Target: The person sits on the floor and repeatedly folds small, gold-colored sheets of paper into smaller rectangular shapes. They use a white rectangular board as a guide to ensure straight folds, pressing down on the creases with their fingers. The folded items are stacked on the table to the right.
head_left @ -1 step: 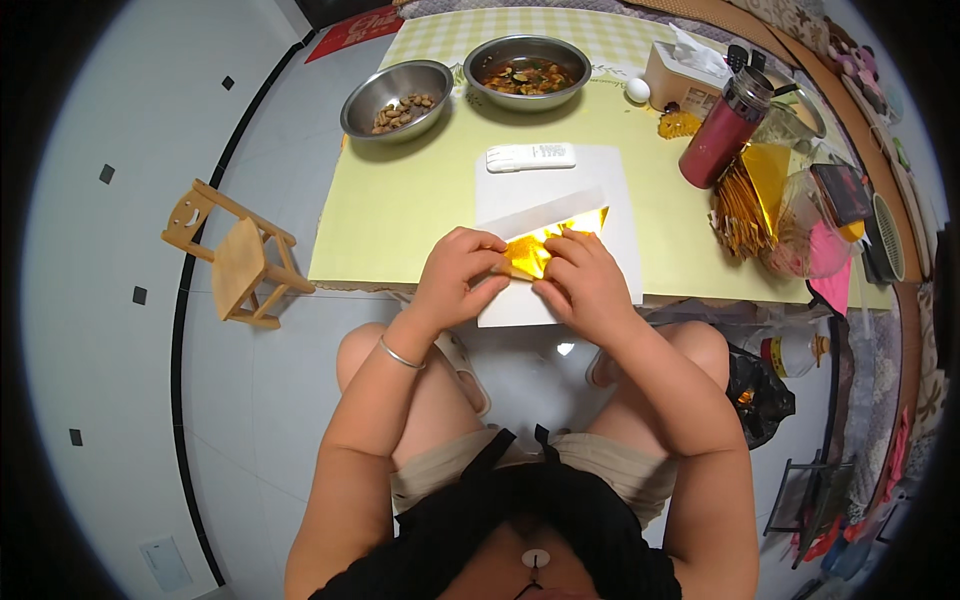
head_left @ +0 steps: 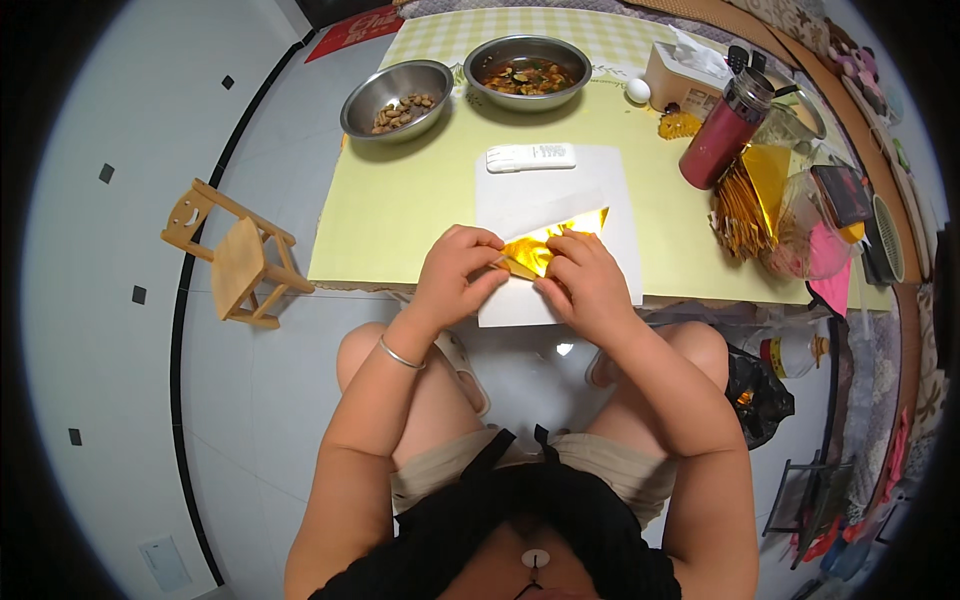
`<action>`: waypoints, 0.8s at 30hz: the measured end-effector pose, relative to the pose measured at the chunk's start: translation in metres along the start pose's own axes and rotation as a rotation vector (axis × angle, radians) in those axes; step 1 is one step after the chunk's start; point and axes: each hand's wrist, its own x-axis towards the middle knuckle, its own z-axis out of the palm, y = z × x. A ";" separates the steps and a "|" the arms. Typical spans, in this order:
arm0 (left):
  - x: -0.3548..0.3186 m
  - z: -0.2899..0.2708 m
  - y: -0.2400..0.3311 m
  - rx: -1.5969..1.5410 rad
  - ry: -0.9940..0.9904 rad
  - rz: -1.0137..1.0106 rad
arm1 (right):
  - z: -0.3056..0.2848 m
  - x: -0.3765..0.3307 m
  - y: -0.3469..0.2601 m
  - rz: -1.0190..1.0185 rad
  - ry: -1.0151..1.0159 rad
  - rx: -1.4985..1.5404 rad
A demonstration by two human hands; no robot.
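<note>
A sheet of gold foil paper (head_left: pixel 530 252), partly folded over, lies on a white sheet (head_left: pixel 607 275) at the table's near edge. My left hand (head_left: pixel 462 268) pinches the foil's left end between thumb and fingers. From the other side, my right hand (head_left: pixel 582 272) has its curled fingers on the foil's right part, with the thumb at the lower edge. A pale strip of the paper shows behind the shiny gold. The fingers hide part of both ends. A white oblong case (head_left: pixel 531 157) rests on the far part of the white sheet.
Two steel bowls stand at the back, one with nuts (head_left: pixel 404 113), one with food in liquid (head_left: pixel 527 78). To the right are a red thermos (head_left: pixel 722 135), a stack of gold paper (head_left: pixel 742 210), a clear container (head_left: pixel 808 235) and a tissue box (head_left: pixel 682 78). A small wooden chair (head_left: pixel 240 262) stands left.
The pale strip behind the gold foil looks brighter and slightly shifted. Both hands stay in nearly the same place, with the left fingers moved very slightly.
</note>
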 end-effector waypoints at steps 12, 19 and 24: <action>0.011 0.016 -0.005 0.135 0.102 -0.263 | 0.003 0.003 -0.008 0.184 0.009 -0.026; 0.010 0.019 -0.003 0.196 0.121 -0.243 | 0.003 0.007 -0.011 0.099 -0.066 -0.173; 0.010 0.019 0.013 0.480 0.216 0.112 | 0.003 0.007 -0.010 0.064 -0.103 -0.272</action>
